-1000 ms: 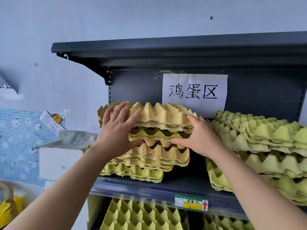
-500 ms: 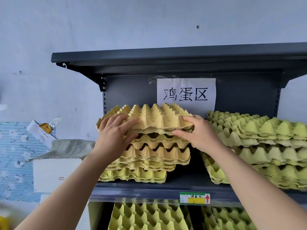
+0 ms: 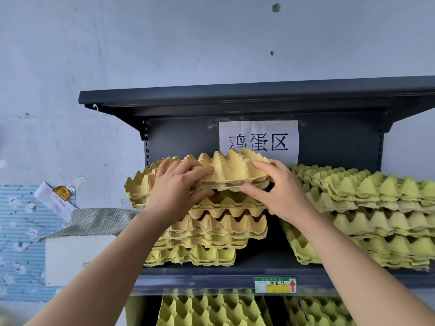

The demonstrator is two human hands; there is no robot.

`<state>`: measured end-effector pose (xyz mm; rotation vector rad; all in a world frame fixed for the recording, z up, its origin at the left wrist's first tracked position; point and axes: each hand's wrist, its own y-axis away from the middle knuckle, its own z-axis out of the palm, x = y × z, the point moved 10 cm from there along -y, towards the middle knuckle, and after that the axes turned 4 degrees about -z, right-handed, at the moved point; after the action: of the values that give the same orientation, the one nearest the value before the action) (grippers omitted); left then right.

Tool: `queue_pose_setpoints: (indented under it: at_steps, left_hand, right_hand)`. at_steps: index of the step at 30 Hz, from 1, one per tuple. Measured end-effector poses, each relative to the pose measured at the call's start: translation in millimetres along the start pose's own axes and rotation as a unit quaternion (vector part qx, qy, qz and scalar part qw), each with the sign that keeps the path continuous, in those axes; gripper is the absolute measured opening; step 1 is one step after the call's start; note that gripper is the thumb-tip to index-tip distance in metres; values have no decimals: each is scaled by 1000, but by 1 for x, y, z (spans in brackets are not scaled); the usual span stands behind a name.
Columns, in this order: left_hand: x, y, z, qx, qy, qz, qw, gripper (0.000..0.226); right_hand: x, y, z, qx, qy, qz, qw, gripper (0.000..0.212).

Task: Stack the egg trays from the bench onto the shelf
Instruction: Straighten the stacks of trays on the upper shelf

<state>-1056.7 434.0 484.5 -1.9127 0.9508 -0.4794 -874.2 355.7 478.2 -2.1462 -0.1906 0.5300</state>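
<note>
Now both hands are pinching the front edge of the top egg trays [image 3: 233, 171], left hand [image 3: 179, 188] and right hand [image 3: 281, 192] set apart, fingers above, thumbs beneath, probably steadying them level so they are nesting squarely on the yellow stack [image 3: 219, 228] sitting on the shelf [image 3: 207, 278].

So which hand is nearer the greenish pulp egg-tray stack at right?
Right. The right hand is beside the greenish stack; the left hand grips the yellow tray further left.

matt pulp egg trays [image 3: 230, 171], smooth metal shelf [image 3: 235, 277]
</note>
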Motion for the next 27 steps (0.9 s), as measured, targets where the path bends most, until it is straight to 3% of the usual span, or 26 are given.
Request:
queue_pose_setpoints:
  at_steps: [3, 5, 13, 21, 25, 27]
  left_hand:
    - [-4, -4, -16, 39, 31, 4, 999, 49]
    - [-8, -7, -24, 47, 55, 2, 997, 49]
    - [-10, -6, -41, 0, 159, 24, 987, 48]
    - [-35, -2, -38, -35, 211, -31, 976, 50]
    - [-44, 3, -34, -54, 207, -63, 975, 48]
    - [-39, 9, -36, -66, 210, -69, 973, 64]
  right_hand:
    - [1, 1, -7, -27, -123, -5, 992, 100]
    - [8, 0, -12, -36, -138, 2, 990, 104]
    - [14, -26, -19, -75, -4, -52, 996, 79]
    - [-16, -21, -20, -24, 72, -146, 986, 36]
    - [-35, -24, -23, -3, 116, -165, 979, 31]
    - [-43, -27, -21, 3, 140, -173, 975, 31]
